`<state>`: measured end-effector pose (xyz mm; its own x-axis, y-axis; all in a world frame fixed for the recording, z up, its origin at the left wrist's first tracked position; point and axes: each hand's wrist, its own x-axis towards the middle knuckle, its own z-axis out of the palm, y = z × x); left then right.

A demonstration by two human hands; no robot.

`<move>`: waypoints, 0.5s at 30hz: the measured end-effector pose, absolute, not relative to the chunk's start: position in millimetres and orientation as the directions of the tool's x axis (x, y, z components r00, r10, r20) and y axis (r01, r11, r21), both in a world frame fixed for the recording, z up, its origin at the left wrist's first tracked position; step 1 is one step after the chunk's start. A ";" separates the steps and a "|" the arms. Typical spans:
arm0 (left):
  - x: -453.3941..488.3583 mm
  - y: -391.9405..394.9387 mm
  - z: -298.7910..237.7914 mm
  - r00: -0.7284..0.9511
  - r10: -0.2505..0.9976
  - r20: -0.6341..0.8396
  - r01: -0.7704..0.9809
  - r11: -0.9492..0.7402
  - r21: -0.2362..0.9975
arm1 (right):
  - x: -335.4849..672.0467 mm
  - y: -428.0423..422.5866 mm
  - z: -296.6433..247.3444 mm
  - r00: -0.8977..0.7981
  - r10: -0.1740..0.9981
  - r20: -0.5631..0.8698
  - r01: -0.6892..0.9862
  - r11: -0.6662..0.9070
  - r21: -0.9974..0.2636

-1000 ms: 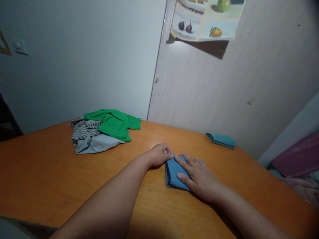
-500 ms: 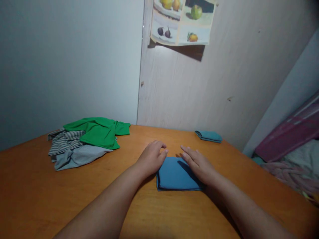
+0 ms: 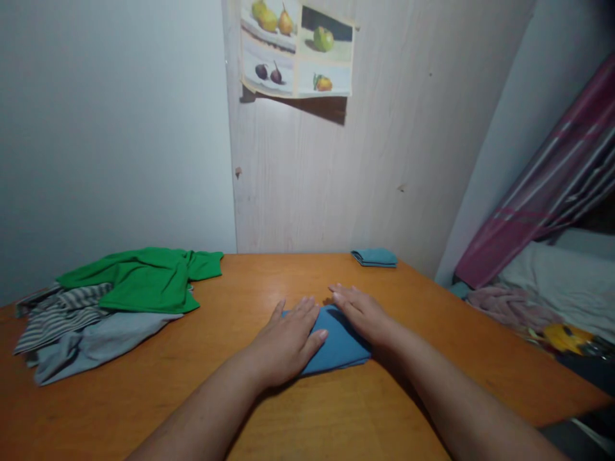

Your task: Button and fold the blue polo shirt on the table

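A blue folded cloth (image 3: 336, 342) lies flat on the wooden table (image 3: 307, 416) in front of me; whether it is a garment I cannot tell. Across its left part rests my left hand (image 3: 291, 342), palm down with the fingers spread. My right hand (image 3: 362, 314) is at the cloth's far right edge, fingers stretched out and pointing left and away. Both hands cover parts of the cloth, and neither grips it.
On the left lies a loose pile with a green shirt (image 3: 148, 278), striped fabric (image 3: 67, 314) and grey fabric (image 3: 106, 339). A folded teal cloth (image 3: 375, 257) sits at the far right corner. Behind the table stands a wall with a fruit picture (image 3: 295, 51); a pink curtain (image 3: 542, 179) hangs right.
My left hand has moved from the cloth's left edge onto its top and flattened. The right hand remains along the right side. The cloth appears slightly turned, and the camera view has swung right.
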<state>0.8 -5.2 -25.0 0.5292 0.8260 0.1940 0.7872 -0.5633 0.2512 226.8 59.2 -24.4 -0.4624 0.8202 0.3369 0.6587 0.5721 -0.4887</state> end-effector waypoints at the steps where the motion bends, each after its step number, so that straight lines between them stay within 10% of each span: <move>1: 0.1 -5.1 -26.1 0.528 0.831 0.178 0.795 -0.557 0.239 | 224.6 56.1 -24.3 -0.507 0.808 0.301 0.674 0.589 -0.446; 7: -1.4 -4.3 -28.2 0.504 0.860 0.081 0.833 -0.509 0.215 | 221.5 49.3 -29.8 -0.537 0.843 0.032 0.790 0.516 -0.331; 15: -1.6 -4.6 -26.4 0.489 0.871 0.042 0.847 -0.486 0.216 | 234.1 69.2 -36.3 -0.392 0.910 0.134 0.822 0.412 -0.392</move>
